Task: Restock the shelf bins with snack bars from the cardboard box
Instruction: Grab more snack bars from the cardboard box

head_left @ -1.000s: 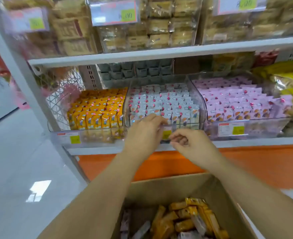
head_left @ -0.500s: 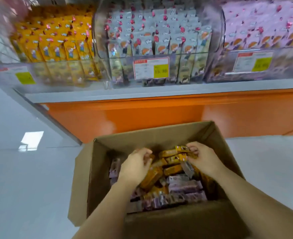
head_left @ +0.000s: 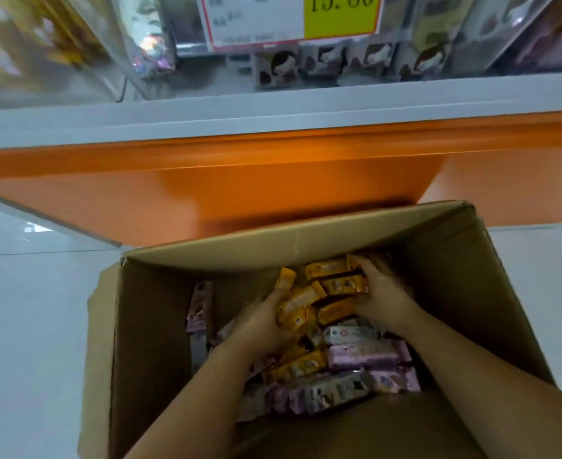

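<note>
Your left hand [head_left: 266, 321] and right hand [head_left: 383, 294] each grip a bunch of orange-wrapped snack bars [head_left: 343, 285] inside the brown cardboard box [head_left: 150, 326]. The loose bundles may slip and drop when you lift them above the box.

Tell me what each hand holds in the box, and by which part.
Both grip orange snack bars in the cardboard box: the left hand at the left ends of a bunch, the right hand at the right ends of a stack.
</note>
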Demonstrator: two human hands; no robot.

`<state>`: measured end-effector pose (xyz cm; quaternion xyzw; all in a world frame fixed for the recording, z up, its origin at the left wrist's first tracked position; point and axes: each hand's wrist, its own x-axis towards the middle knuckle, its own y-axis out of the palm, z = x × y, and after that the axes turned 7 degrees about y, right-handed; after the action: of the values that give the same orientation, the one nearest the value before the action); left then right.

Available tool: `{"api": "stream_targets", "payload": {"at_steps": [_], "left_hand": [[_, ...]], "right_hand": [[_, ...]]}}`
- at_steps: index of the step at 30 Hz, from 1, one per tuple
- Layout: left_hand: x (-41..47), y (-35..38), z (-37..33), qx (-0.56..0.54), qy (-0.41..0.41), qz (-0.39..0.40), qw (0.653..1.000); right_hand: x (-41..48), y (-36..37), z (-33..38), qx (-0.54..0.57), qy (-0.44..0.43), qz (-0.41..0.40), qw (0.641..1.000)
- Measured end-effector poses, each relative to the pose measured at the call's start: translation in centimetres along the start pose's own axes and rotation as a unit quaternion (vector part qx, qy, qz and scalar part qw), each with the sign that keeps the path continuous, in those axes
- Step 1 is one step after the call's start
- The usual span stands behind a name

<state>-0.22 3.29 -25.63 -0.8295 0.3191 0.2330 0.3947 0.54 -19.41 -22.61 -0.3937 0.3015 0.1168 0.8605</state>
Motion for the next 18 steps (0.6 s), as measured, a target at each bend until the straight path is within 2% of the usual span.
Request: {"api": "stream_targets", "payload": {"at_steps": [6, 11, 15, 18], "left_hand": [[1.2, 0.0, 0.7, -0.017, -0.031, -0.007, 0.999], [0.7, -0.2, 0.7, -0.011, -0.011, -0.034, 0.999], [0.1, -0.2, 0.6, -0.015, -0.017, -0.034, 0.999], [-0.2, 0.0, 0.5, 0.013, -0.022, -0.016, 1.0]], "right_hand": [[0.5, 0.5, 0.5, -0.099, 0.004, 0.014, 0.995], [-0.1, 1.1, 1.1, 0.001, 0.023, 0.031, 0.999], [-1.2, 2.0, 1.5, 0.107, 0.093, 0.11, 0.984], [-1.6, 2.8, 1.4, 0.115, 0.117, 0.102, 0.981]]}}
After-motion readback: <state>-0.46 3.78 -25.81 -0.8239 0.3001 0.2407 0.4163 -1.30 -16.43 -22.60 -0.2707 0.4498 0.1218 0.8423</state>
